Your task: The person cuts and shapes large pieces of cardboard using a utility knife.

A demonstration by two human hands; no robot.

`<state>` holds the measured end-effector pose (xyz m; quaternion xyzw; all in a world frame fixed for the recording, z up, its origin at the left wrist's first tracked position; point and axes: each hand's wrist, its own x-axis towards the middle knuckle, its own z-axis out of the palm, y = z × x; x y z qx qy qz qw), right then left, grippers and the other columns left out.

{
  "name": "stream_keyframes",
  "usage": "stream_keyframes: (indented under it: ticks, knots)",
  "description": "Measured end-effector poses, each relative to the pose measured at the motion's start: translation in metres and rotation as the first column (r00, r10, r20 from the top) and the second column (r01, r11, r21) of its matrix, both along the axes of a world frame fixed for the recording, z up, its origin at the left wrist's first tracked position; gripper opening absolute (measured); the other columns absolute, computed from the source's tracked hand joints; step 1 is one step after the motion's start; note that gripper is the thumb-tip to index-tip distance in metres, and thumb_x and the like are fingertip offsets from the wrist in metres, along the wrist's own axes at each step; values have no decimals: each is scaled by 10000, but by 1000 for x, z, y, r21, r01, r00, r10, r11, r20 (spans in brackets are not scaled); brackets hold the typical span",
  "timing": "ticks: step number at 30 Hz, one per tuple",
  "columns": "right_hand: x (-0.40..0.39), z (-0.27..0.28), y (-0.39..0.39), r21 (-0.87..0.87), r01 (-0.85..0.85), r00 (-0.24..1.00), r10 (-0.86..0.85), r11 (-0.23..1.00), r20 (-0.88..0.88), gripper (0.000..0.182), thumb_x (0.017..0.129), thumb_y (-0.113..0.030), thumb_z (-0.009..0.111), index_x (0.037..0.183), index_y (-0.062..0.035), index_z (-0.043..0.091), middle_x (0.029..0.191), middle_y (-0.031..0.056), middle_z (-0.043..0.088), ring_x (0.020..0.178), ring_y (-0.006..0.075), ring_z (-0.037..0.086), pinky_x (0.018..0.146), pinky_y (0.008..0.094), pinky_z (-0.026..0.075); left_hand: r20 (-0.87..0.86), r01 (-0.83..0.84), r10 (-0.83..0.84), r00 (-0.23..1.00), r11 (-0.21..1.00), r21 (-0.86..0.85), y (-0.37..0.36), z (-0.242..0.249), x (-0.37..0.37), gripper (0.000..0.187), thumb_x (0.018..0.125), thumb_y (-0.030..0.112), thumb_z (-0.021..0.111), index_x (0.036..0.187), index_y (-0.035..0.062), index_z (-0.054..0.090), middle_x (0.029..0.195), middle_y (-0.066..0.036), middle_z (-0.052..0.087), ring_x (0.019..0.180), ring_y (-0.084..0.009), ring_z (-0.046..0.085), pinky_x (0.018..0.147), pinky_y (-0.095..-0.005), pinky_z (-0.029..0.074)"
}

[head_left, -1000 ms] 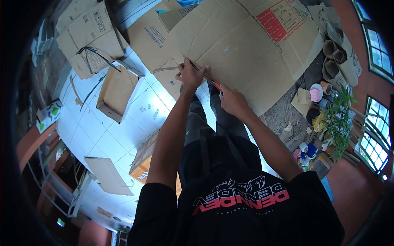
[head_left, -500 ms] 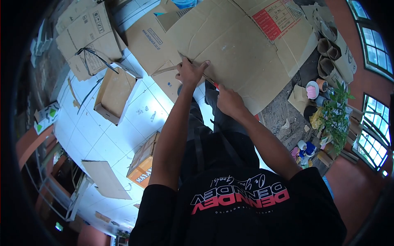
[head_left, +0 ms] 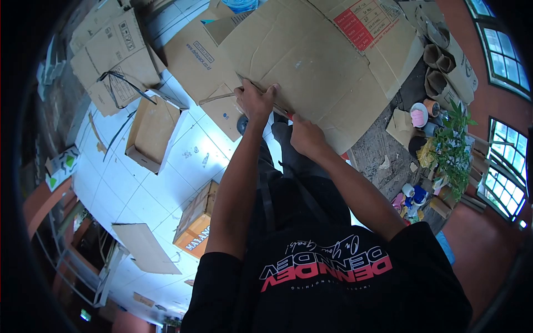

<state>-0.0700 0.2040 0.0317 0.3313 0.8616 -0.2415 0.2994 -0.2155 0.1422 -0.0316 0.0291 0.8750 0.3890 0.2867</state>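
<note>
A large brown cardboard sheet point(head_left: 311, 66) spreads out in front of my legs, its near edge close to both hands. My left hand point(head_left: 256, 102) grips that edge, thumb apart from the fingers on the upper face; part of the grip is hidden. Just to the right, my right hand point(head_left: 307, 136) is closed around a red-handled cutter point(head_left: 289, 116), mostly covered by the fingers, its front end at the cardboard's edge. A narrow cardboard strip point(head_left: 216, 99) sticks out left of my left hand. Beneath lies another printed cardboard piece point(head_left: 186, 61).
On the white tiled floor point(head_left: 189, 158) at left are an open shallow box point(head_left: 150, 130), folded cartons point(head_left: 119, 58) with black strapping, and an orange-brown carton point(head_left: 194, 222). A flat cardboard panel point(head_left: 145, 247) lies lower left. Rolled cardboard point(head_left: 438, 83) and a leafy plant point(head_left: 452, 147) stand at right.
The view has shifted slightly, so the surroundings sit a little differently. Both hands keep nearly the same place at the cardboard's edge, the right still around the cutter.
</note>
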Motion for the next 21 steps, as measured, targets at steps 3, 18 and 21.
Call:
stream_keyframes:
  ticks: [3,18,21]
  knots:
    - [21,25,-1,-9,46,998,-45,999,35,340,962,-89,479,1276,40,499,1065,351,682,1017,529,664,927,590,514,-24,7,-7,1000,1000,-3,2,-4,2,767,761,352,888,1263,-32,453,1252,-294,448,1182,-516,508,1043,-562,420]
    - [47,25,4,21,38,997,-39,999,69,358,929,-35,491,1278,40,504,1061,342,683,1014,507,678,900,583,530,-36,7,-9,999,999,-40,6,-2,5,812,756,387,896,1293,-23,445,1301,-321,443,1243,-526,490,1059,-571,416]
    - [37,-4,9,69,-8,1000,7,998,13,400,927,-38,500,1322,30,493,1057,336,689,998,502,685,891,582,534,-31,8,-10,999,997,-75,6,-1,4,806,755,393,894,1287,-13,445,1304,-318,441,1242,-526,490,1055,-573,416]
